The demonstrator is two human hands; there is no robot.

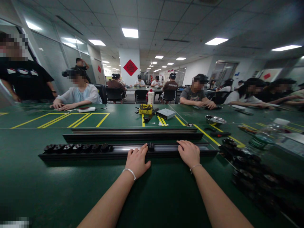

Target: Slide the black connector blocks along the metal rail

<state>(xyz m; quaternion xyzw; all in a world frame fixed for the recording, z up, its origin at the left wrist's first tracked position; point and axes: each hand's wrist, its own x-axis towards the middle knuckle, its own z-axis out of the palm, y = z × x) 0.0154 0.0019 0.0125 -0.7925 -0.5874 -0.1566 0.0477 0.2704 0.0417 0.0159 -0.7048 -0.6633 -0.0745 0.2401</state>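
A long black rail [166,154] with a shiny channel lies crosswise in front of me. A row of small black modules [86,148] fills its left part, several side by side. One single black module [150,147] sits in the channel near the middle. My left hand [137,161] rests on the rail just left of that module, fingers stretched over it and thumb apart. Farther right, my right hand [190,154] lies on the same rail, its fingers reaching across the channel. Whether the fingertips press on the rail's far side is hidden.
Behind lies a second black rail [133,136]. Many loose black modules [256,177] are heaped at right, near a plastic bottle [266,136], a metal bowl [215,120] and a red-black tool [219,134]. A yellow box [145,109] stands farther back. People sit across the green table [78,190].
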